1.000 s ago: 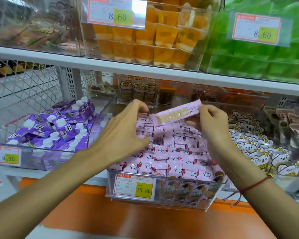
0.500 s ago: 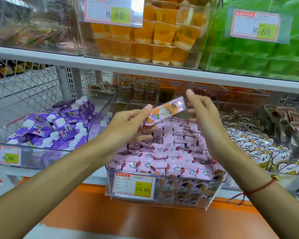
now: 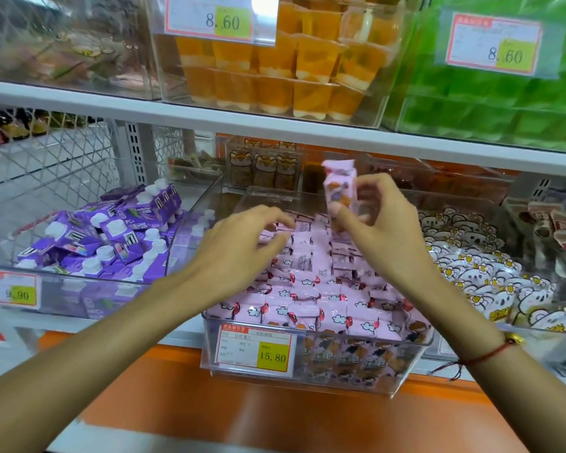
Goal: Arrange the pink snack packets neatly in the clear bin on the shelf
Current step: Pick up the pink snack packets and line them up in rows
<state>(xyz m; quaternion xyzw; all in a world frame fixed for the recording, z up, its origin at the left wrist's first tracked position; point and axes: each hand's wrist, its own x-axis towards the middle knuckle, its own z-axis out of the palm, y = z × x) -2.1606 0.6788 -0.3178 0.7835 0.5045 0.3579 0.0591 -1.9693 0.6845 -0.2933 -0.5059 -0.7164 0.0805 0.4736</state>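
A clear bin (image 3: pixel 415 367) with a yellow 15.80 price tag (image 3: pixel 257 351) stands on the lower shelf, filled with several rows of pink snack packets (image 3: pixel 311 282). My right hand (image 3: pixel 381 223) pinches one pink packet (image 3: pixel 339 188) between thumb and fingers and holds it upright above the back of the bin. My left hand (image 3: pixel 242 243) hovers over the left rear packets with loosely bent fingers and holds nothing.
A bin of purple drink cartons (image 3: pixel 111 237) sits to the left, and a bin of white cartoon packets (image 3: pixel 490 279) to the right. Small bins stand behind. The white upper shelf (image 3: pixel 275 129) with orange and green jelly bins overhangs closely.
My left hand has let go of the packet and dropped toward the bin. My right hand has turned the packet from lying sideways to standing upright.
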